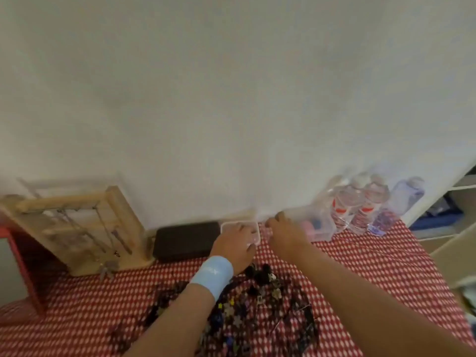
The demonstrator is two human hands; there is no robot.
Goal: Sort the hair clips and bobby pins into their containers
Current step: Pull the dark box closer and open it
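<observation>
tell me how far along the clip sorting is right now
Barely started, it seems. Nothing visibly sorted: the pile of clips and pins lies mixed on the checked cloth. In hand: the left hand is on the small clear container by the wall, the right hand reaches beside it, near the larger clear box; blur hides their grip. Left: the whole pile.
</observation>
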